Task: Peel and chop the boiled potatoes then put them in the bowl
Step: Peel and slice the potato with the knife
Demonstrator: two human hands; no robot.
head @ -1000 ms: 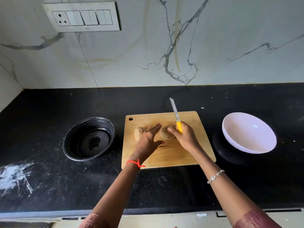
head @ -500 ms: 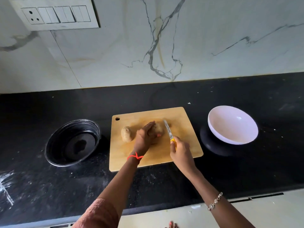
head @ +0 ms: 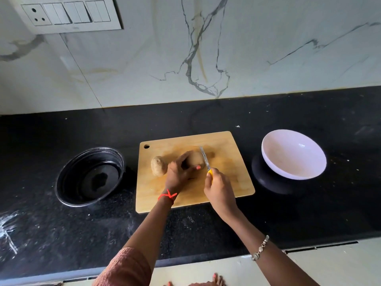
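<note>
Two unpeeled brown potatoes lie on a wooden chopping board. My left hand grips the right potato from its left side, holding it against the board. The other potato lies free just left of that hand. My right hand is closed on the yellow handle of a small knife, whose blade rests against the right side of the held potato. An empty white bowl stands on the counter to the right of the board.
A black round pot sits left of the board on the black stone counter. A marble wall with a switch panel rises behind. White powder smears mark the counter at far left.
My left hand went from hovering with spread fingers to gripping the right potato. My right hand brought the knife down from pointing away to lie against that potato.
</note>
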